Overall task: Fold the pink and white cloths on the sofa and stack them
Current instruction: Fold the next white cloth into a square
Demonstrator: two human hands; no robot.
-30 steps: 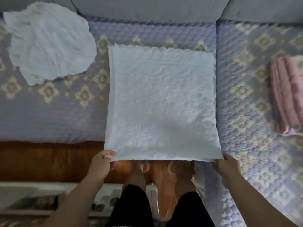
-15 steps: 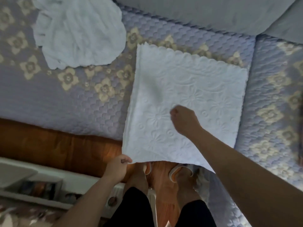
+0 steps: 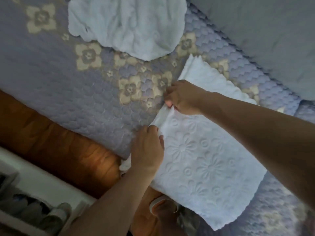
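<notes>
On sofa point(image 3: 71, 92) — both hands pinch white cloth point(image 3: 201, 160).

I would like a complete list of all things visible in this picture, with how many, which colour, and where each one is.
embossed cloth: 1, white, flat on the sofa seat, near edge hanging over the front
crumpled cloth: 1, white, top of view on the seat
sofa cover: 1, lilac quilted with cream flowers, over the seat
back cushion: 1, grey, upper right
sofa front: 1, brown, below the cover
shelf unit: 1, white, lower left, contents blurred
left hand: 1, grips the embossed cloth's left edge
right hand: 1, pinches the same edge further back
foot: 1, in a light slipper, bottom centre
</notes>
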